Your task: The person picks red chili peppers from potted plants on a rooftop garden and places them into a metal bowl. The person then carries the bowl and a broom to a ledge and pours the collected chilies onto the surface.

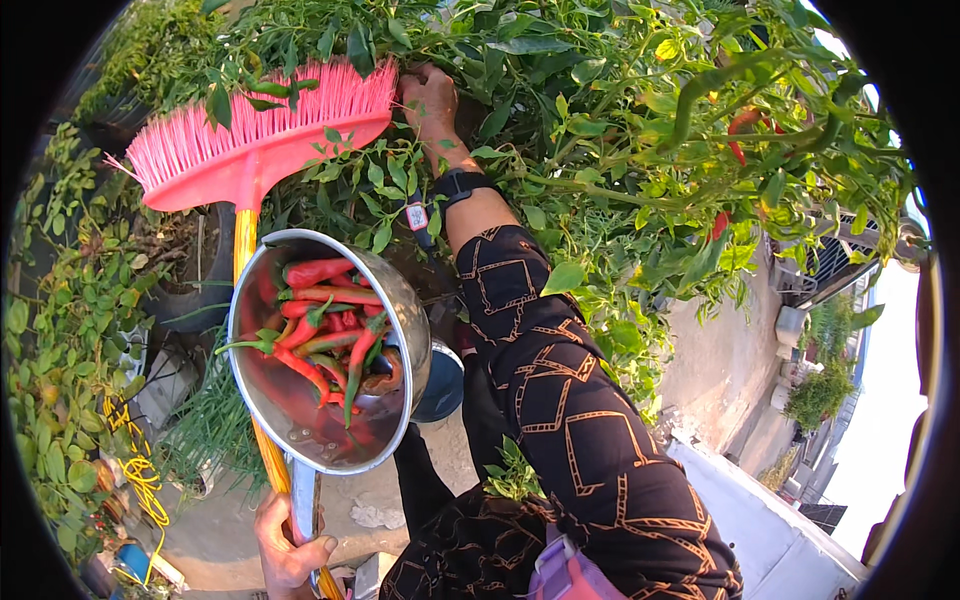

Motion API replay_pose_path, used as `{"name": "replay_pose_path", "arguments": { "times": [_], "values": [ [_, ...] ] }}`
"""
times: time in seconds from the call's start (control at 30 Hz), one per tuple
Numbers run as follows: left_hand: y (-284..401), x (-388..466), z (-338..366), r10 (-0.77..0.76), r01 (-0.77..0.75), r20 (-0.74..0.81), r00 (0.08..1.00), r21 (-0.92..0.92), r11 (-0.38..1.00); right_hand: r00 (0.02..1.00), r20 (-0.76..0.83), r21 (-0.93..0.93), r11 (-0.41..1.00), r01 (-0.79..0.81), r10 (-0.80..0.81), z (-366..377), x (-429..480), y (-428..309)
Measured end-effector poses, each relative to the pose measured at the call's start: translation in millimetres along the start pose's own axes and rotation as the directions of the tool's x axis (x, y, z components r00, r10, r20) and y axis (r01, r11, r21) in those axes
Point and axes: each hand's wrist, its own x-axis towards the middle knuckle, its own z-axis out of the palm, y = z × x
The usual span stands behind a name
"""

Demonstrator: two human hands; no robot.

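My left hand (291, 546) grips the long handle of a metal saucepan (416, 330) together with the yellow wood-patterned stick of a broom (315, 139). Inside the tilted pan lie several chili peppers (315, 322), mostly red, some partly green. The broom's pink head points away from me, its bristles up against the foliage. My right hand (430, 101) reaches into a leafy pepper plant (600, 135) just past the broom head's right end. Its fingers are curled, and leaves and shade hide whatever may be between them.
Red peppers (742, 131) hang among the branches at the upper right. A dark bucket (439, 386) stands behind the pan, near my legs. Yellow cord (142, 480) hangs on the left beside leafy plants. At lower right is a white ledge (757, 517).
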Motion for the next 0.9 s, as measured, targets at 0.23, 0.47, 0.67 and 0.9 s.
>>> {"name": "replay_pose_path", "arguments": {
  "times": [0.23, 0.47, 0.67, 0.9],
  "values": [
    [-6, 8, -11, 0.054, -0.061, 0.059, 0.997, 0.127, 0.99, 0.999, -0.017, -0.073, 0.996, 0.044, -0.045, -9, -5, -1],
    [0, 6, -1, -0.015, 0.015, 0.0, 1.0, 0.087, 0.996, 0.993, 0.076, -0.046, 0.994, 0.098, -0.095, -19, -1, 0],
    [-2, 13, -2, 0.052, -0.057, 0.055, 0.997, 0.09, 0.994, 0.992, 0.067, -0.223, 0.967, 0.121, -0.109, -13, 4, 3],
    [9, 15, 8, -0.016, 0.014, 0.019, 1.0, 0.103, 0.995, 0.999, 0.031, -0.298, 0.954, 0.017, -0.009, -7, 7, 5]
  ]
}}
